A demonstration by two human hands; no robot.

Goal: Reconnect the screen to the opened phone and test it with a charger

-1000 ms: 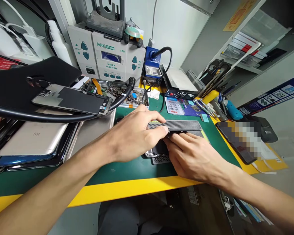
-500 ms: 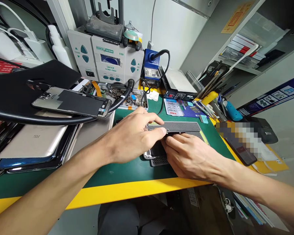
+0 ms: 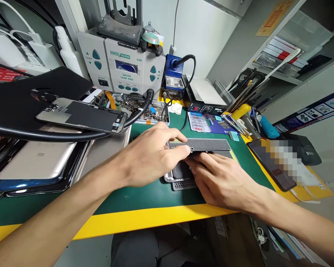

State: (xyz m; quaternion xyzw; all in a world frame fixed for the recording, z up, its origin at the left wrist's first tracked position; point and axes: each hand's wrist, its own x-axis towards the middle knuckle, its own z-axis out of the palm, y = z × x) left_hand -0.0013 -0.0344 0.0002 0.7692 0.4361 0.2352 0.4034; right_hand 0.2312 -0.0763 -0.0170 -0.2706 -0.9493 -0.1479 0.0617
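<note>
An opened phone body (image 3: 181, 171), black inside with a metallic rim, lies on a grey honeycomb pad (image 3: 180, 185) on the green work mat. Above the phone's far side is a flat panel edge with a honeycomb surface (image 3: 208, 144); whether that is its own pattern or a reflection I cannot tell. My left hand (image 3: 153, 154) pinches this panel at its left end, thumb on the near edge. Below the panel's near edge, my right hand (image 3: 222, 178) has its fingers curled together over the phone. Its fingertips, and anything in them, are hidden.
A hot-air station (image 3: 125, 70) stands behind, its black hose (image 3: 44, 135) sweeping left past a detached phone screen (image 3: 83, 115). Stacked phones (image 3: 36, 155) lie at left. A parts tray (image 3: 161, 118), tweezers (image 3: 236, 124) and a dark phone (image 3: 275, 167) surround the mat.
My right hand has shifted slightly right, uncovering a little more of the phone's inside. My left hand keeps its pinch on the panel. The whole view has moved a little.
</note>
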